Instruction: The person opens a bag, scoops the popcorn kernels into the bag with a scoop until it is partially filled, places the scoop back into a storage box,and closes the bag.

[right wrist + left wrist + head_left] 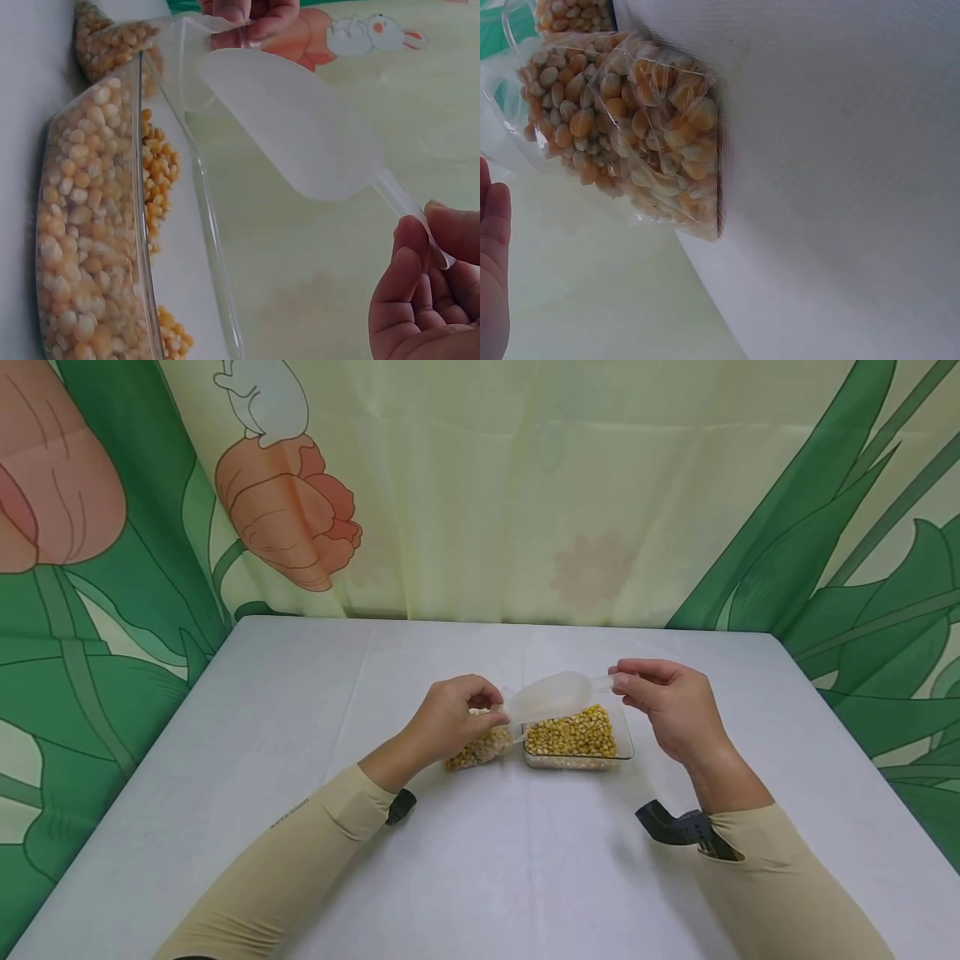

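My left hand [452, 713] pinches the top of a clear plastic bag [622, 127] of corn kernels, which sits on the white cloth. Between thumb and fingers, my right hand [675, 706] holds the handle end of a translucent white scoop [300, 124]. The scoop slants down from that hand, with its tip at the mouth of the bag, near the left fingertips. No kernels show in its bowl. Right of the bag and below the scoop stands a clear rectangular container [626, 745], with yellow kernels [573, 733] heaped in it.
A white cloth covers the table [465, 860]. Behind its far edge hangs a printed curtain [487, 510] with leaves, a tulip and a rabbit. Dark bands [675, 825] are worn at the wrists.
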Available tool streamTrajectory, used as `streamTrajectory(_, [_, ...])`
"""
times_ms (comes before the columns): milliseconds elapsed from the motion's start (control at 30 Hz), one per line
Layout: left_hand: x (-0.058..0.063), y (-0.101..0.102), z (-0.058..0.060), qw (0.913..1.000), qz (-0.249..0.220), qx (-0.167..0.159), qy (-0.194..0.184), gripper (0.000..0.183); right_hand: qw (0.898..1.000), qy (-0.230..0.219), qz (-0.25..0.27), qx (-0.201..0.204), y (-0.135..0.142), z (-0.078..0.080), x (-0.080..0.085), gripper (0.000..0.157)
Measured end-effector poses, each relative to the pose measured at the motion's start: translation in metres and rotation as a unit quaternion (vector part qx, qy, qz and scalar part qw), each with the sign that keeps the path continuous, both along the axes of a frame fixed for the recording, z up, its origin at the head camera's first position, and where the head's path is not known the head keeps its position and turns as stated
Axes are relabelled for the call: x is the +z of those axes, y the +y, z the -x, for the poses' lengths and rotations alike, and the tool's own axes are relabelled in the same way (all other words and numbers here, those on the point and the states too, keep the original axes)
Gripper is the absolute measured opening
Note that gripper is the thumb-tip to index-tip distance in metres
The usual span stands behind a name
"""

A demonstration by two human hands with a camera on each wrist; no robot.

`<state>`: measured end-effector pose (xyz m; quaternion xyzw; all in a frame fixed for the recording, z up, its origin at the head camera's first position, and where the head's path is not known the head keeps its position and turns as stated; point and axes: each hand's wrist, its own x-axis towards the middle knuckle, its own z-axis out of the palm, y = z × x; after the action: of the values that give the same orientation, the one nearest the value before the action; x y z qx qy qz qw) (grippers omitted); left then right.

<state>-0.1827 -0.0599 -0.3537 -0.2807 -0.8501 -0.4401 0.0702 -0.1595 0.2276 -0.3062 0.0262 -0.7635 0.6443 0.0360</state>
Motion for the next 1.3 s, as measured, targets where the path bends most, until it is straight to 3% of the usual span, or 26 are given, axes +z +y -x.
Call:
streamTrajectory(100, [0.0, 0.0, 0.0, 1.0, -0.001, 0.0, -0.001, 0.016, 0.999, 0.002, 0.03, -0.011, 0.009, -0.001, 0.001, 0.015])
streamTrajectory(200, [0.0, 0.0, 0.0, 1.0, -0.002, 0.001, 0.001, 0.016, 0.999, 0.003, 0.028, -0.029, 0.019, -0.002, 0.001, 0.012])
streamTrajectory(333, [-0.001, -0.001, 0.0, 1.0, -0.001, 0.003, -0.001, 0.017, 0.995, -0.004, -0.071, -0.065, 0.031, -0.003, -0.001, 0.032])
streamTrajectory(433, [0.0, 0.0, 0.0, 1.0, 0.002, 0.005, -0.002, 0.017, 0.983, -0.018, -0.162, -0.085, 0.04, -0.004, -0.001, 0.046])
streamTrajectory(600, [0.0, 0.0, 0.0, 0.9999, 0.009, 0.011, -0.005, 0.017, 0.964, -0.029, -0.245, -0.097, 0.046, -0.007, 0.001, 0.047])
streamTrajectory(1300, [0.002, 0.001, -0.001, 1.0, 0.006, 0.005, -0.004, 0.017, 0.944, -0.023, -0.318, -0.086, 0.05, -0.011, 0.01, 0.042])
